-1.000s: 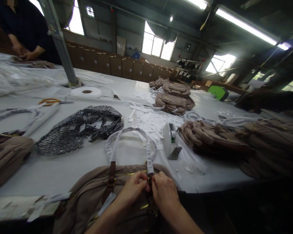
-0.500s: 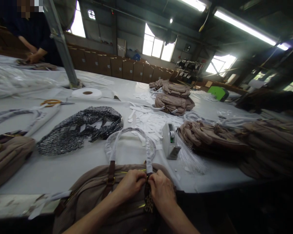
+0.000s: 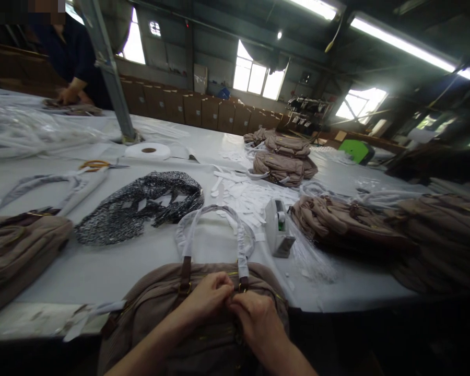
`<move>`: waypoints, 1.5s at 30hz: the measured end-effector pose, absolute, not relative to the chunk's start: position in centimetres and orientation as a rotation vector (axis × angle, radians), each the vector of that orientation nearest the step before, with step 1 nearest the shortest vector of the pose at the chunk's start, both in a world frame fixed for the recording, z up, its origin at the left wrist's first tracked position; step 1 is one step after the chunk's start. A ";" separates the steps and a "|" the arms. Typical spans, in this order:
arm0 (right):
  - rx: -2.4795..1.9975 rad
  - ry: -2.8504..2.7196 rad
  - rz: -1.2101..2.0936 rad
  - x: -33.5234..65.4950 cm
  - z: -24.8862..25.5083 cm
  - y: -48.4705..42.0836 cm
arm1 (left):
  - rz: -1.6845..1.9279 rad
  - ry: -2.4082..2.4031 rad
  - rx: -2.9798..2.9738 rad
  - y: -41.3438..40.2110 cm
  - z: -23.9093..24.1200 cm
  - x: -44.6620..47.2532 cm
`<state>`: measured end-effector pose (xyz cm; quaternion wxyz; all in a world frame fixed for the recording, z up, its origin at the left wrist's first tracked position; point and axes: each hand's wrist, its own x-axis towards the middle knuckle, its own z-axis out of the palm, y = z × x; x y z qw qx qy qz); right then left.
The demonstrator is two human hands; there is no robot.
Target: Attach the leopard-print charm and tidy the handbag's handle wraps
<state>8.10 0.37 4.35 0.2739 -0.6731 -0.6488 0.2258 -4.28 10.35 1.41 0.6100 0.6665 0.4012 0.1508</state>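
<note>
A tan handbag point(image 3: 156, 308) lies at the table's near edge, its handles point(image 3: 215, 224) wrapped in white paper and lying flat away from me. My left hand point(image 3: 208, 297) and my right hand point(image 3: 254, 318) meet on the bag's top, just below the base of the right handle strap. Both hands have their fingers curled and pinched together on a small part of the bag there. What they pinch is hidden by the fingers.
A tape dispenser point(image 3: 279, 235) stands right of the handles, beside white paper strips point(image 3: 246, 193). A black-and-white patterned cloth point(image 3: 141, 206) lies ahead left. More tan bags sit left point(image 3: 19, 250), right point(image 3: 337, 222) and far point(image 3: 284, 162). Scissors point(image 3: 96, 165), a tape roll point(image 3: 148, 151). Another person point(image 3: 72, 62) works far left.
The leopard-patterned piece seen between my hands earlier is no longer visible. Both hands have closed in tighter on the bag's top, and my view has shifted slightly.
</note>
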 end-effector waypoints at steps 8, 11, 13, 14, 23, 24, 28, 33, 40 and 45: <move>-1.474 -0.846 1.110 10.0 5.2 0.4 | 0.693 1.027 1.459 9.7 1.7 -4.2; -1.402 -0.750 1.098 10.1 4.4 0.6 | 0.810 0.911 1.040 8.9 1.5 -3.5; -1.398 -0.741 1.102 9.9 4.0 0.6 | 0.893 0.802 0.803 8.5 1.7 -3.2; -1.400 -0.739 1.103 9.7 3.9 0.6 | 0.920 0.756 0.722 8.4 2.0 -3.1; -1.347 -0.634 1.061 9.8 3.0 1.2 | 0.784 0.749 0.908 9.0 2.2 -2.9; -1.338 -0.636 1.052 9.9 2.8 1.2 | 0.782 0.765 0.901 9.0 2.0 -2.9; -1.359 -0.699 1.044 9.9 2.5 1.2 | 0.732 0.773 0.870 8.6 1.7 -3.1; -1.338 -0.721 1.126 9.9 2.9 1.5 | 0.683 0.746 1.016 8.4 1.8 -3.3; -1.361 -0.782 1.153 9.8 2.6 1.9 | 0.675 0.751 1.179 8.3 1.0 -3.4; -1.562 -1.004 0.977 9.7 2.8 1.8 | 0.693 0.778 1.307 8.6 0.0 -3.4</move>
